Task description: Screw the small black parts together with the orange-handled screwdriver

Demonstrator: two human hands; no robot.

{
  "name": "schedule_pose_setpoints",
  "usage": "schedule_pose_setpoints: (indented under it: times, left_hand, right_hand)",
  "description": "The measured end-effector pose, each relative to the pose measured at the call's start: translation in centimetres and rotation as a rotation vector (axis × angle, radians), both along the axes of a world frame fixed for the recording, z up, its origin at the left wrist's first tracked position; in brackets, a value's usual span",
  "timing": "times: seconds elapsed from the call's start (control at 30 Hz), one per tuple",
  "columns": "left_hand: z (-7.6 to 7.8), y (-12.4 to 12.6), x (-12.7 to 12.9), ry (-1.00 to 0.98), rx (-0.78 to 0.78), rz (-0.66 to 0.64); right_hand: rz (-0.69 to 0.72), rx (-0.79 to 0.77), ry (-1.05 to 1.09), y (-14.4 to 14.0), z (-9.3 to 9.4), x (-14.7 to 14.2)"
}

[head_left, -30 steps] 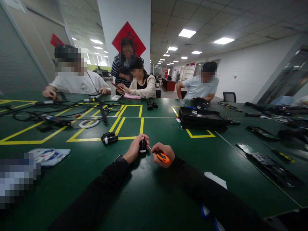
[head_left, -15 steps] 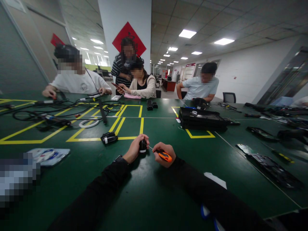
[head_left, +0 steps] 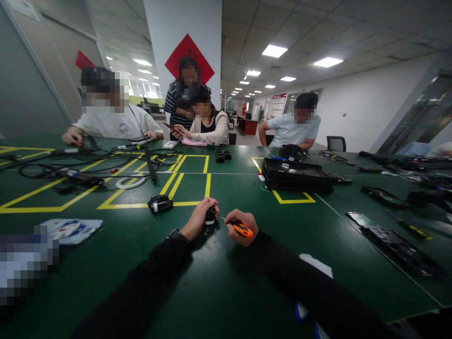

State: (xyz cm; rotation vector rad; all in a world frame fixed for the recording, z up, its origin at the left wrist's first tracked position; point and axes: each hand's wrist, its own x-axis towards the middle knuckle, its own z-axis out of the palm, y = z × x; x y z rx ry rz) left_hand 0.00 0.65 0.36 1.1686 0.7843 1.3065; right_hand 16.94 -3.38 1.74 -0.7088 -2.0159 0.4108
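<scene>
My left hand (head_left: 198, 217) is closed around a small black cylindrical part (head_left: 209, 217) with a white band near its lower end, held over the green table. In my right hand (head_left: 244, 225) is a screwdriver (head_left: 243, 230) with an orange and black handle. Its thin shaft points left, and the tip is at the side of the black part; whether it sits in a screw is too small to tell. To the left of my hands, similar black parts (head_left: 160, 203) lie together by the yellow tape.
Stacked black trays (head_left: 296, 175) stand ahead to the right. Several small black blocks (head_left: 223, 155) sit farther back. Tangled cables (head_left: 81, 165) and a white ring (head_left: 130, 182) lie at left. An opened device (head_left: 395, 245) is at right. Several people sit or stand across the table.
Almost nothing differs. The black part appears turned slightly in my left hand, while the screwdriver stays against its side.
</scene>
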Motion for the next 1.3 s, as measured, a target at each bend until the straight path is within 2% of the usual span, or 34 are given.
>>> schedule_pose_setpoints:
  times: [0.23,0.4,0.7,1.1,1.3]
  left_hand:
    - [0.0,-0.27,-0.11,0.126,0.033,0.024]
    - [-0.05,-0.32,-0.05,0.133,0.034,0.051]
    - [-0.2,-0.26,-0.16,0.113,0.034,0.019]
    - [-0.28,0.06,-0.23,0.079,0.0,0.033]
    - [-0.06,-0.03,-0.06,0.093,0.011,-0.013]
  right_hand:
    - [-0.006,-0.005,0.014,0.15,-0.04,0.02]
    - [-0.025,-0.008,0.026,0.2,0.03,0.06]
    - [-0.115,-0.017,0.113,0.52,0.04,0.06]
    - [-0.01,-0.13,0.224,0.69,0.03,0.21]
    - [0.053,-0.212,0.24,0.79,0.22,0.15]
